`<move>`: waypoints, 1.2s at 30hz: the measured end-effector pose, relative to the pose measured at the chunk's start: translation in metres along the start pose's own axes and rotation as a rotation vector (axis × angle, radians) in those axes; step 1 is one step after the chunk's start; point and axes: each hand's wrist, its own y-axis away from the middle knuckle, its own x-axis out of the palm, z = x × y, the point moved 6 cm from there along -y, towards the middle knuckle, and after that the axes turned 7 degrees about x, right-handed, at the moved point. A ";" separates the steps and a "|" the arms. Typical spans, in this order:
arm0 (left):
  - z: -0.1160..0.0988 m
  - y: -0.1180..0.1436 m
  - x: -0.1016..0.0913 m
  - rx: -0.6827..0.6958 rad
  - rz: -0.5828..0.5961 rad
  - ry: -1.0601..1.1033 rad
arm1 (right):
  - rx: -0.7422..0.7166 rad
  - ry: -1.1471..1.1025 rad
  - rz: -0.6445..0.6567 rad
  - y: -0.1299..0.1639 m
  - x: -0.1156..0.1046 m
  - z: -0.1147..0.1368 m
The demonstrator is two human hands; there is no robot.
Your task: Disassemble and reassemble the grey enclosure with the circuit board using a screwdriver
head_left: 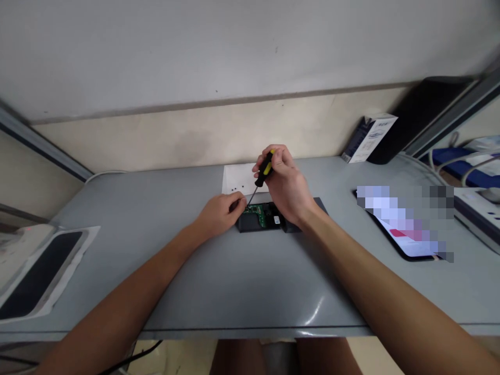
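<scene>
In my right hand (pixel 287 182) is a black-and-yellow screwdriver (pixel 263 171), tilted, its shaft pointing down to the left. The tip meets the upper left part of a green circuit board (pixel 261 214), which sits in an opened black electronic device (pixel 250 225). My left hand (pixel 222 214) is closed at the device's upper left corner, thumb and forefinger pinching its edge close to the tip. A dark flat piece (pixel 292 228) lies at the right, partly under my right hand and wrist. Behind, a white paper sheet (pixel 230 177) carries several small dark screws (pixel 235 189).
A lit phone (pixel 398 229) lies to the right on the grey table (pixel 234 291), with a white power strip (pixel 478 211) beyond it. A carton (pixel 370 136) and a black object (pixel 420 120) stand at the back right. At the left lies a dark-screened phone-like slab (pixel 42 271).
</scene>
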 end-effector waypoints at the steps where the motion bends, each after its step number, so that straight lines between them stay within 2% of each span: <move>1: 0.000 0.000 0.000 0.000 0.000 0.000 | 0.019 0.007 0.003 0.000 0.000 0.000; 9: 0.000 0.000 0.001 -0.006 0.007 -0.010 | 0.051 -0.126 -0.008 0.003 0.002 -0.002; 17: 0.001 0.001 0.001 0.000 0.006 -0.014 | 0.031 -0.008 0.022 0.004 0.007 0.000; 23: 0.000 0.000 0.001 0.002 0.010 -0.027 | 0.027 -0.061 0.028 0.006 0.007 0.002; 31: -0.002 0.001 -0.001 0.019 0.008 -0.037 | 0.027 -0.003 0.025 0.005 0.010 0.001; 36: -0.003 0.001 -0.001 0.009 0.016 -0.059 | 0.001 -0.047 -0.028 0.005 0.011 0.004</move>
